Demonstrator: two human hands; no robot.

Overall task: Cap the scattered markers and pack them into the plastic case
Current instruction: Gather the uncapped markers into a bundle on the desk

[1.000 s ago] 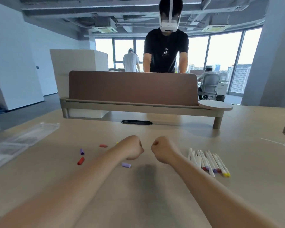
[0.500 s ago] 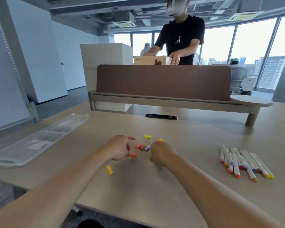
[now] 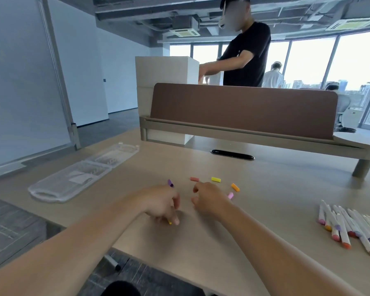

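While the left hand (image 3: pixel 161 205) pinches a yellow cap (image 3: pixel 169 222) in its grip on the tabletop (image 3: pixel 271 189) and the right hand (image 3: pixel 209 199) curls so its grip cannot be told, a careless sweep could roll the loose caps (image 3: pixel 235 187) away; the markers (image 3: pixel 346 228) lie at 3 o'clock, the plastic case (image 3: pixel 81 176) at 10.

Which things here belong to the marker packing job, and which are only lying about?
Job: markers, loose caps, plastic case.
Only lying about: brown divider, white box, cable slot.
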